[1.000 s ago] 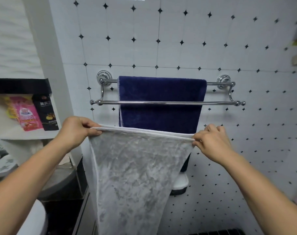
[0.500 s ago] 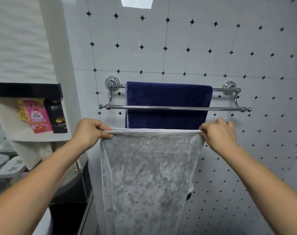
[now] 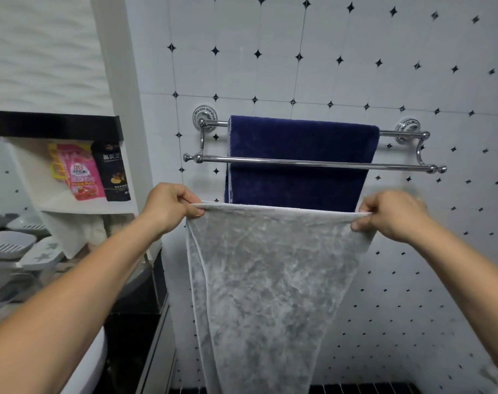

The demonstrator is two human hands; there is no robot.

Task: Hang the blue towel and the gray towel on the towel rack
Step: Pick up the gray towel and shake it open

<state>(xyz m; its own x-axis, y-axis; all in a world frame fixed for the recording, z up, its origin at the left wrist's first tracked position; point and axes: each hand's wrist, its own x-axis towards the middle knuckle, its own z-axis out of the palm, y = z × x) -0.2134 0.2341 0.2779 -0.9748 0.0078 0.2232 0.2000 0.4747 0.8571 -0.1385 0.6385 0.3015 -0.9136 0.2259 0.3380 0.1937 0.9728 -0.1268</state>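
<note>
A chrome double-bar towel rack (image 3: 398,166) is fixed to the tiled wall. The blue towel (image 3: 299,146) hangs over its rear bar, behind the front bar. I hold the gray towel (image 3: 270,280) stretched flat by its top corners, its upper edge level and a little below the front bar. My left hand (image 3: 168,207) pinches the left corner and my right hand (image 3: 395,214) pinches the right corner. The towel's lower end runs out of view at the bottom.
A white shelf (image 3: 80,207) at the left holds a pink packet (image 3: 82,174) and a black packet (image 3: 112,172). Below it sit gray soap dishes (image 3: 11,245) and a sink rim (image 3: 97,362). A white wall corner (image 3: 128,109) stands between shelf and rack.
Both hands have lifted the gray towel's top edge closer to the rack and pulled it taut and level. The blue towel has not moved.
</note>
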